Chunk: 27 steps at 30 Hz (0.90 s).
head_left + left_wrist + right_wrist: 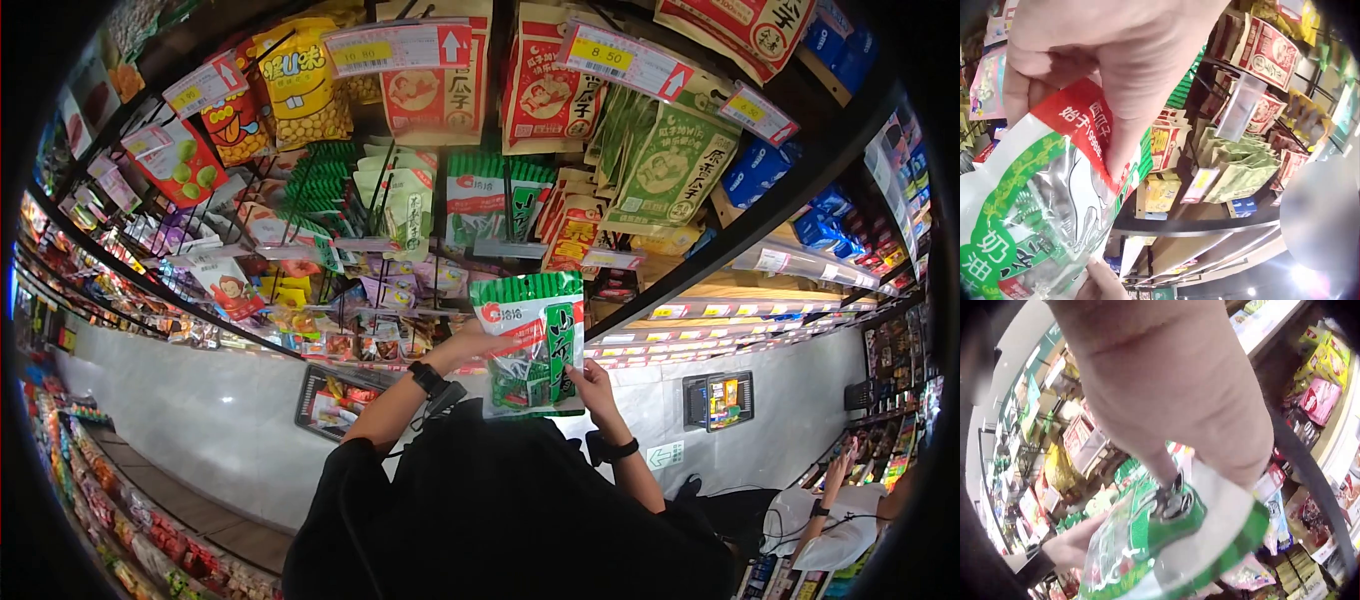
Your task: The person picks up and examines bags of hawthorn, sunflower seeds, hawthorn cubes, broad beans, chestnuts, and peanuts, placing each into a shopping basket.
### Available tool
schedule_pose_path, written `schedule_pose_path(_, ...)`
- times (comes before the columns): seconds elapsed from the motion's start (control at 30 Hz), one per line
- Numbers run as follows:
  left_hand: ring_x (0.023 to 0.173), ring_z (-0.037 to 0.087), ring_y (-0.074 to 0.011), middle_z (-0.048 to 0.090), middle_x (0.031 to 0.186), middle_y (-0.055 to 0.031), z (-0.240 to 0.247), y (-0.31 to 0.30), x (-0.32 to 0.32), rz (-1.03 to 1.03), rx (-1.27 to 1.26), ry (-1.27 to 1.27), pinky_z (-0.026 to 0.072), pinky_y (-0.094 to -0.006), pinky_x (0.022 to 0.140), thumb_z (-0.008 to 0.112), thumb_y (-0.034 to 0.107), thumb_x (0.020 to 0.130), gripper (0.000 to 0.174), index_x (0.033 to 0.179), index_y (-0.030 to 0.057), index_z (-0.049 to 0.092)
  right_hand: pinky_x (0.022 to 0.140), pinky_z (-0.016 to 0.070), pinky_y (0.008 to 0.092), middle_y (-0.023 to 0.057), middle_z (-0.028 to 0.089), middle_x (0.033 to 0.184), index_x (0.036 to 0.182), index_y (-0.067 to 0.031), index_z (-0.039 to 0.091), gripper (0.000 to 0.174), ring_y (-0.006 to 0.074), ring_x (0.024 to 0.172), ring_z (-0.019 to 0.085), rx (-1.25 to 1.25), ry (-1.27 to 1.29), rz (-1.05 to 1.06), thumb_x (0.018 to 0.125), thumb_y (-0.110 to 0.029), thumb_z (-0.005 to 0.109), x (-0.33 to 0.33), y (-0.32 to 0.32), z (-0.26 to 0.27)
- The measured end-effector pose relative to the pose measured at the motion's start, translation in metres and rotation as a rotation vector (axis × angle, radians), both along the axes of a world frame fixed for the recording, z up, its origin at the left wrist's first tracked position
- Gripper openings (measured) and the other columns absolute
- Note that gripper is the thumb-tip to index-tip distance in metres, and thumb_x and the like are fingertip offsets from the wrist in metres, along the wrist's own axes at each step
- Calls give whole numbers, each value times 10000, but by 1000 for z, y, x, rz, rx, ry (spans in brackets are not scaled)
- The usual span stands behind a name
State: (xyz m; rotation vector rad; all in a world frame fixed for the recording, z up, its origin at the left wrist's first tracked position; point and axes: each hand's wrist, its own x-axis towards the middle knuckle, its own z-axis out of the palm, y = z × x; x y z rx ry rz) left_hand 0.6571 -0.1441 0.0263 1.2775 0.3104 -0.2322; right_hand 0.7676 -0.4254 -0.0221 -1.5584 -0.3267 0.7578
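Note:
A green and white snack bag point(530, 345) with a clear window is held upright in front of the person's chest. The left hand point(478, 343) grips its left edge; in the left wrist view the thumb and fingers of the left hand point(1107, 56) pinch the bag point(1041, 206) at its red band. At the lower right edge the right hand point(594, 388) pinches it, thumb on the front. In the right wrist view the right hand point(1179, 406) covers part of the bag point(1166, 531).
Hanging snack packets point(405, 200) fill the rack ahead, under price tags point(400, 47). One black basket point(335, 400) with goods is at the left on the floor, another point(692, 402) at the right. Someone in a white shirt point(830, 530) is at the lower right.

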Motion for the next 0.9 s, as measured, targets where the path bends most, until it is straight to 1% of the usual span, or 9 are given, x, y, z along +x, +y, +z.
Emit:
schedule_pose_path(0.03, 1030, 645, -122, 673, 1184, -47, -2, 0, 4, 89, -102, -87, 516, -275, 893, 759, 155, 867, 470, 1292, 41, 595, 736, 468, 221, 8, 691, 916, 1043, -23, 650, 142, 50, 812, 603, -5, -35, -26, 967, -142, 637, 3, 5, -5)
schedule_pose_path(0.17, 1029, 646, -131, 672, 1185, -56, 13, 18, 17, 258, -38, -191, 521, -289, 886, 764, 160, 865, 447, 1263, 22, 614, 701, 428, 208, -34, 647, 885, 1005, -47, 651, 119, 21, 799, 542, 26, -155, -81, 973, -160, 633, 14, 34, -1)
schedule_pose_path(0.2, 1012, 650, -131, 679, 1167, -57, 4, 26, 23, 301, 17, -287, 521, -289, 878, 769, 152, 858, 433, 1245, 22, 622, 693, 425, 216, -35, 643, 892, 1004, -45, 647, 129, 22, 804, 536, 30, -186, -87, 981, -170, 625, 20, 43, -9)
schedule_pose_path(0.27, 989, 650, -124, 690, 1139, -60, 27, 33, 22, 326, 152, -206, 523, -289, 864, 768, 148, 859, 399, 1209, 11, 635, 665, 389, 211, -63, 594, 824, 984, -39, 645, 157, 10, 762, 487, 82, -160, -132, 985, -194, 618, 18, 64, 3)
schedule_pose_path(0.37, 897, 660, -108, 701, 1065, -57, 18, 46, 19, 342, 244, -221, 543, -269, 774, 776, 137, 851, 355, 1159, 4, 657, 707, 406, 206, -41, 624, 867, 1015, -29, 634, 158, 16, 798, 516, 154, -115, -120, 987, -183, 614, 15, 77, 3)
schedule_pose_path(0.47, 969, 640, -111, 692, 1103, -58, 17, 50, 9, 327, 227, -180, 530, -282, 836, 780, 123, 847, 381, 1176, -6, 638, 725, 410, 204, -32, 634, 894, 1041, -28, 624, 158, 20, 820, 528, 180, -66, -107, 989, -176, 610, 13, 84, -4)
schedule_pose_path(0.67, 963, 638, -109, 695, 1103, -56, -7, 47, 2, 352, 287, -300, 535, -279, 826, 799, 54, 810, 383, 1155, -4, 644, 732, 406, 208, -42, 613, 882, 1025, -41, 603, 139, 23, 815, 517, 188, -58, -87, 995, -177, 599, 8, 84, -13)
schedule_pose_path(0.7, 917, 646, -100, 710, 1052, -65, 10, 39, -2, 383, 239, -347, 543, -278, 804, 810, 79, 803, 371, 1131, -13, 663, 732, 405, 207, -44, 606, 877, 1017, -45, 599, 136, 22, 815, 512, 183, -65, -83, 996, -180, 598, 6, 81, -16)
schedule_pose_path(0.9, 940, 642, -102, 711, 1070, -49, 20, 46, 2, 317, 392, -359, 537, -287, 817, 819, 77, 796, 374, 1122, -14, 662, 744, 398, 210, -43, 596, 894, 1027, -56, 593, 144, 19, 838, 495, 248, -60, -112, 1000, -197, 599, 0, 84, -8)
